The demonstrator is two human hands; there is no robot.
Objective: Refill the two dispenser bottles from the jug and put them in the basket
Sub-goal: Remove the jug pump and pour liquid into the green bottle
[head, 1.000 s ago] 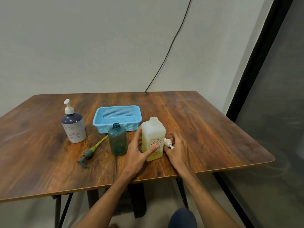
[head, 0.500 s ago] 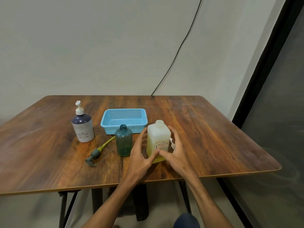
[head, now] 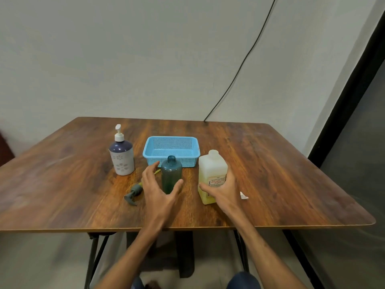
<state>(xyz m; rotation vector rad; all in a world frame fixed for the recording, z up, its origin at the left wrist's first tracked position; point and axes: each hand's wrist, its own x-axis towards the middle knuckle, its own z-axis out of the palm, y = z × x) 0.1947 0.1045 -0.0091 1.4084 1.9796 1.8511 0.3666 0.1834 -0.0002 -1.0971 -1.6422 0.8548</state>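
Observation:
A white jug (head: 211, 170) with yellowish liquid stands uncapped near the table's front; my right hand (head: 224, 189) wraps around its lower front. Its white cap (head: 243, 196) lies just right of that hand. The teal bottle (head: 171, 174) stands open-necked left of the jug, and my left hand (head: 159, 188) is spread around it, fingers apart, apparently not touching. The teal bottle's pump (head: 133, 191) with its yellow tube lies on the table to the left. A white and navy dispenser bottle (head: 121, 158) stands farther left with its pump on. The blue basket (head: 156, 153) sits empty behind.
The wooden table (head: 270, 174) has its front edge close to my forearms and a rounded right corner. A black cable (head: 239, 69) runs down the wall to the table's back edge. A dark frame stands to the right.
My left hand left the jug and moved left to the teal bottle. My right hand went from the cap beside the jug to gripping the jug's front.

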